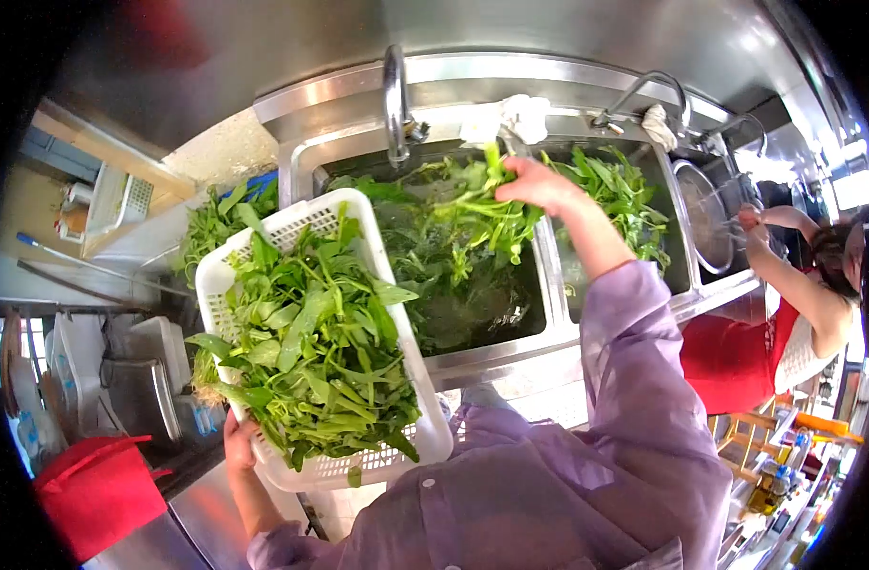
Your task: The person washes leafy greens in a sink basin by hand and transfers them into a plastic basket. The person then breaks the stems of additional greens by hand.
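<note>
Two firm grips: left hand [242, 443] on a white plastic basket [436, 429], best kept steady; right hand [541, 186] around leafy green stems [479, 197].

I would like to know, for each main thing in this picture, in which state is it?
White perforated plastic basket: tilted, heaped with leafy greens.
Left hand: gripping the basket's edge.
Right hand: closed on a bright green leafy bunch.
Steel basin beside the basket: holding water and greens.
Tall curved chrome faucet: no stream visible.
White cloth: crumpled on the sink ledge.
</note>
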The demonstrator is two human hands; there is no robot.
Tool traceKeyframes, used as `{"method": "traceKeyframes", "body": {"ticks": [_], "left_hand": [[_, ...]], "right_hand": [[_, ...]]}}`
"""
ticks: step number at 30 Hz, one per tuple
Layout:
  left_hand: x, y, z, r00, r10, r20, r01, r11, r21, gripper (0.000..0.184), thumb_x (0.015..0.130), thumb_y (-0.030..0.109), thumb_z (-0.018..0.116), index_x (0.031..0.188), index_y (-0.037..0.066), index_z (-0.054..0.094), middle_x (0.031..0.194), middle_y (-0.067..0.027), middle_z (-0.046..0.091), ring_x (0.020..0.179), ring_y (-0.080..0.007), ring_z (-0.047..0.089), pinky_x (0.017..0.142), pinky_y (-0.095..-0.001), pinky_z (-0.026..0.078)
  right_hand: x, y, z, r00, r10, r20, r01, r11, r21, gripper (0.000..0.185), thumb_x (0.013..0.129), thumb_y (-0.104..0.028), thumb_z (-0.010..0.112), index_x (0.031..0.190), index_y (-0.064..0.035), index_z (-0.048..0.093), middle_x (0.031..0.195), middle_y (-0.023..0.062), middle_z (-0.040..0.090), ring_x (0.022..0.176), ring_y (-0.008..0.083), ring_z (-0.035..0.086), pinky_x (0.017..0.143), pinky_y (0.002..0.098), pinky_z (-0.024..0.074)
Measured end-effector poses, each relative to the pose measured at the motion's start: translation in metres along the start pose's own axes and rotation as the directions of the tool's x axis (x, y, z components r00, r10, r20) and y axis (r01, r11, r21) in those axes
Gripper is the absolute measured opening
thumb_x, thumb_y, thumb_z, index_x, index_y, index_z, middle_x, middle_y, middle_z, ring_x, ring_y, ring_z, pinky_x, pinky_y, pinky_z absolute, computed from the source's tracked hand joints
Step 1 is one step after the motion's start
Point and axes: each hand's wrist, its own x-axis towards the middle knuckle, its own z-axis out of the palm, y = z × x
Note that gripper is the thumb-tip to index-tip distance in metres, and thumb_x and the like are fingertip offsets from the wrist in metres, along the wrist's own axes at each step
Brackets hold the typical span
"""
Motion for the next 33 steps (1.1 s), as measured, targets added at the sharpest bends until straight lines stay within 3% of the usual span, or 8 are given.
{"method": "traceKeyframes", "body": {"ticks": [11,14,17,20,22,25,29,33], "left_hand": [[-0.009,0.0,0.002,0.995,-0.058,-0.086,0.059,0.998,0.013,0.048,0.064,0.001,0.052,0.112,0.002,0.045,0.098,-0.0072,0.055,0.086,-0.0189,0.053,0.074,-0.0289,0.043],[-0.011,-0.006,-0.005,0.991,-0.056,-0.121,0.06,0.998,0.024,0.049,0.064,0.001,0.053,0.113,0.003,0.045,0.099,-0.007,0.055,0.087,-0.0195,0.053,0.075,-0.0291,0.043],[-0.016,0.005,0.01,0.988,-0.068,-0.137,0.066,0.998,-0.016,0.049,0.065,-0.002,0.051,0.113,0.003,0.045,0.099,-0.007,0.055,0.087,-0.0196,0.054,0.075,-0.0292,0.043],[-0.017,0.009,0.02,0.984,-0.07,-0.164,0.067,0.997,-0.023,0.049,0.065,-0.004,0.05,0.114,0.004,0.045,0.1,-0.0073,0.055,0.087,-0.0197,0.054,0.076,-0.0296,0.043],[-0.016,0.009,0.02,0.982,-0.09,-0.164,0.085,0.996,-0.032,0.05,0.065,-0.003,0.05,0.114,0.004,0.045,0.099,-0.0069,0.055,0.087,-0.0195,0.054,0.076,-0.0294,0.043],[-0.012,-0.001,0.011,0.976,-0.097,-0.193,0.096,0.995,-0.013,0.051,0.064,-0.002,0.051,0.115,0.004,0.044,0.098,-0.0061,0.055,0.086,-0.0186,0.053,0.077,-0.0288,0.042],[-0.01,0.001,0.011,0.974,-0.115,-0.196,0.118,0.993,0.0,0.05,0.063,0.0,0.052,0.112,0.003,0.045,0.097,-0.006,0.055,0.086,-0.0184,0.053,0.077,-0.0288,0.042],[-0.012,0.005,0.019,0.974,-0.11,-0.2,0.104,0.994,-0.039,0.049,0.062,0.0,0.051,0.11,0.003,0.046,0.096,-0.0064,0.055,0.085,-0.0186,0.053,0.076,-0.0291,0.043]], "right_hand": [[-0.033,0.103,-0.187,0.944,-0.016,-0.329,-0.033,0.989,-0.143,0.033,0.062,-0.008,0.063,0.094,0.0013,0.056,0.078,0.0053,0.058,0.07,0.0127,0.051,0.066,0.0267,0.0422],[0.013,0.203,-0.19,0.944,-0.073,-0.321,-0.137,0.799,-0.586,0.049,0.064,-0.018,0.064,0.109,-0.0032,0.05,0.1,0.0127,0.057,0.088,0.0182,0.055,0.075,0.0295,0.0439],[0.016,0.1,-0.09,0.876,0.083,-0.475,-0.457,0.457,-0.763,0.05,0.067,-0.029,0.06,0.114,-0.0153,0.047,0.116,0.0145,0.044,0.093,0.031,0.054,0.075,0.0392,0.0459],[0.083,0.075,0.014,0.965,-0.238,-0.114,0.07,0.647,-0.759,0.043,0.074,-0.036,0.054,0.112,-0.0163,0.049,0.099,0.0125,0.055,0.094,0.0259,0.054,0.075,0.0382,0.0464],[0.123,0.051,0.089,0.96,-0.236,0.154,0.27,0.622,-0.734,0.064,0.071,-0.05,0.055,0.123,-0.0171,0.038,0.122,0.0125,0.041,0.108,0.0293,0.043,0.088,0.0413,0.0384],[0.157,0.045,0.175,0.957,-0.163,0.238,0.277,0.752,-0.598,0.077,0.061,-0.049,0.065,0.126,-0.0236,0.031,0.134,0.0123,0.021,0.12,0.0409,0.02,0.092,0.0606,0.0184],[0.1,0.047,0.239,0.762,-0.009,0.647,0.543,0.554,-0.631,0.086,0.057,-0.031,0.072,0.129,-0.0143,0.028,0.136,0.0138,0.014,0.119,0.0483,0.013,0.086,0.0677,0.0166],[0.069,0.107,0.221,0.723,0.12,0.68,0.656,0.191,-0.731,0.076,0.065,-0.033,0.065,0.13,-0.0245,0.026,0.137,0.0093,0.013,0.122,0.0443,0.012,0.09,0.0617,0.021]]}}
